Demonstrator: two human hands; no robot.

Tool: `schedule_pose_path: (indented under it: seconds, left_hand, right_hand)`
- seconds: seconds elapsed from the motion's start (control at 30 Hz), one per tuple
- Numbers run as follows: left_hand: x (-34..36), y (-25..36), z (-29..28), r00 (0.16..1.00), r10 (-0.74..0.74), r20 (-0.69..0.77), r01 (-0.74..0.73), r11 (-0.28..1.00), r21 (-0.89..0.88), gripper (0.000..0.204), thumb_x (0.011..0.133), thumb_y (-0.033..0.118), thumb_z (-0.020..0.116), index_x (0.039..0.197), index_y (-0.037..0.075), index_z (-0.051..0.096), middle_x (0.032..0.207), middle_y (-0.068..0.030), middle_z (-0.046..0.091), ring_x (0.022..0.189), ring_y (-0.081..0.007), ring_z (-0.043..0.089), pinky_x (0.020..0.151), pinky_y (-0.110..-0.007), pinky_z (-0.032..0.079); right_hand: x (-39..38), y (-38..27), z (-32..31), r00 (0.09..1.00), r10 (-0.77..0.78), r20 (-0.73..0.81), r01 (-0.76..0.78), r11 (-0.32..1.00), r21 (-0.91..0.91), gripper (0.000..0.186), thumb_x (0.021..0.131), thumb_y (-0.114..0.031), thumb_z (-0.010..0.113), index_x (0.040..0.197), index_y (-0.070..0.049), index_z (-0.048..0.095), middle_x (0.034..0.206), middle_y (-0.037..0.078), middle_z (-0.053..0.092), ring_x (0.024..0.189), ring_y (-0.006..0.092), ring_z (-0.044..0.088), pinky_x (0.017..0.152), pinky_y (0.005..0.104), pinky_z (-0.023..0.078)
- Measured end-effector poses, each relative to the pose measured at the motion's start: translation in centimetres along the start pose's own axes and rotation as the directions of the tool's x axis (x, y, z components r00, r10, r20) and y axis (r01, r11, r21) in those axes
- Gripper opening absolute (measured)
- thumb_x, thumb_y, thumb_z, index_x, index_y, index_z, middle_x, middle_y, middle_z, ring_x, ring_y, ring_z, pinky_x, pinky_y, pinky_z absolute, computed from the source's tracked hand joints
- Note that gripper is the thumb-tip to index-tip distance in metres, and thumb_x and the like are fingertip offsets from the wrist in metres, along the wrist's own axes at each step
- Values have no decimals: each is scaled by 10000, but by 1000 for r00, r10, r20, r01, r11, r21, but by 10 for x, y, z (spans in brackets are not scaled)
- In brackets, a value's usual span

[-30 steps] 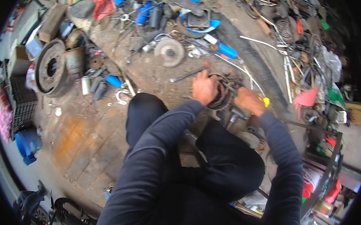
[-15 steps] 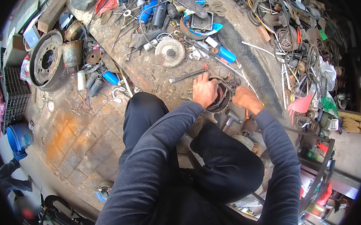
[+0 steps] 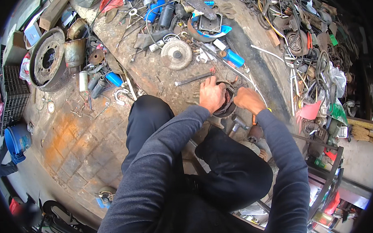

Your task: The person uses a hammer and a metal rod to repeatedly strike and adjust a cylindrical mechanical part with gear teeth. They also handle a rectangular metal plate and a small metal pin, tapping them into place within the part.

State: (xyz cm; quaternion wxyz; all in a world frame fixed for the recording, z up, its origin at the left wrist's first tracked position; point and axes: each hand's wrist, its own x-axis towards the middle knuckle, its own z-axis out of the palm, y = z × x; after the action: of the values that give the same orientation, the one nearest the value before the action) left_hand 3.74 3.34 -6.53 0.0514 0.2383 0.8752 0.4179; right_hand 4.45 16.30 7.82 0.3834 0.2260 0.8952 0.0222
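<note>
- L hand (image 3: 212,96): grasping dk. round metal housing (image 3: 228,110), lt. side.
- R hand (image 3: 248,100): fingers curled, housing's rt. side; can't tell if gripping.
- Grey metal hammer (image 3: 239,122): nr. housing.

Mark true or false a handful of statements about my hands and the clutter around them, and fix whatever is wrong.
1. The left hand is on the round metal part, with the right hand close to it. True.
2. The right hand is gripping the hammer. False: it is apart from that hand, below it in the picture.
3. The large wheel rim is farther left than the grey disc. True.
4. The blue bucket is at the picture's right. False: it is at the left.
</note>
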Motion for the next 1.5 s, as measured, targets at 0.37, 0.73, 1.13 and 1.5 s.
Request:
schedule_pose_path:
  seconds: [0.37, 0.73, 1.13, 1.5]
  left_hand:
    - [3, -1, 0, 999, 16, -43, -17, 1000, -15, 180, 909, 263, 736, 1037, 141, 772, 1274, -118, 617, 1187, -344, 588, 982, -514, 480]
    - [1, 0, 3, 998, 14, -65, -12, 1000, 25, 259, 867, 269, 722, 1013, 56, 707, 1096, -176, 602, 1052, -374, 602, 875, -531, 491]
    - [-4, 1, 3, 998, 2, -57, -6, 997, -71, 294, 900, 261, 718, 1078, 32, 675, 1264, -193, 581, 1180, -362, 572, 951, -474, 464]
    - [-4, -2, 7, 996, 44, -76, -49, 996, -72, 304, 912, 244, 710, 1129, 33, 679, 1324, -199, 573, 1221, -376, 578, 980, -478, 464]
  right_hand:
    - [13, 14, -2, 997, 63, 48, -63, 998, -7, 468, 835, -207, 583, 1167, 79, 750, 1231, 323, 721, 1200, 470, 691, 1002, 503, 543]
    - [39, 22, 41, 978, -192, 78, 162, 944, 287, 323, 875, -163, 586, 933, 111, 746, 888, 311, 750, 765, 415, 767, 738, 462, 617]
    - [54, 76, 45, 870, -381, -312, 287, 907, -308, 247, 805, -170, 756, 931, 40, 725, 883, 288, 752, 841, 449, 760, 766, 525, 613]
    - [95, 152, 119, 680, -665, -308, 443, 708, -550, 335, 952, -222, 617, 1223, -62, 732, 1222, 124, 710, 1184, 355, 650, 1072, 583, 475]
